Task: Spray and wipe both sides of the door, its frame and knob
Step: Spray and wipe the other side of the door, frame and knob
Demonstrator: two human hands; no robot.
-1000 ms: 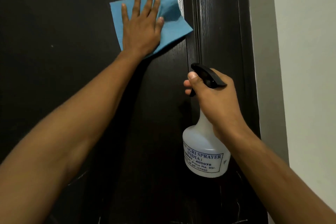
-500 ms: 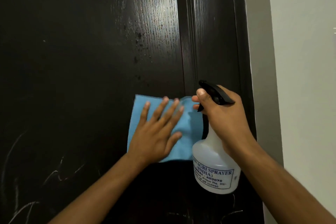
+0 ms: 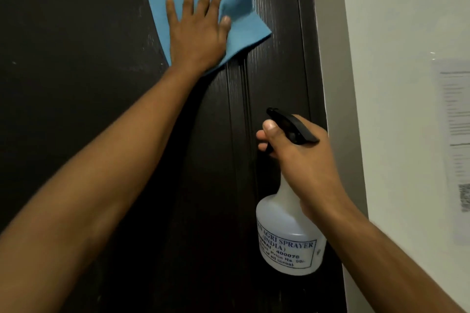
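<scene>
Head view: a dark, wood-grained door with raised panel moulding fills most of the frame, its surface showing faint streaks and a dull sheen. A person's left hand lies flat with fingers straight and spread, pressing a thin blue cloth against the upper part of the door, near the arched top of the panel. The cloth is soft and creased, one corner pointing up, another toward the door's right edge. The left arm reaches up diagonally from the lower left, fully extended.

Lower and to the right, the right hand grips the neck of a translucent white plastic spray bottle, thumb curled beside the black trigger head, whose nozzle points up and left toward the door. The bottle's rounded body hangs below the fist, upright in front of the door, and carries a blue-printed label reading "AGRI SPRAYER (INDIA)". The right forearm enters from the lower right corner.

Just beside the door runs a grey frame, then a pale wall bearing a blurred printed paper notice.
</scene>
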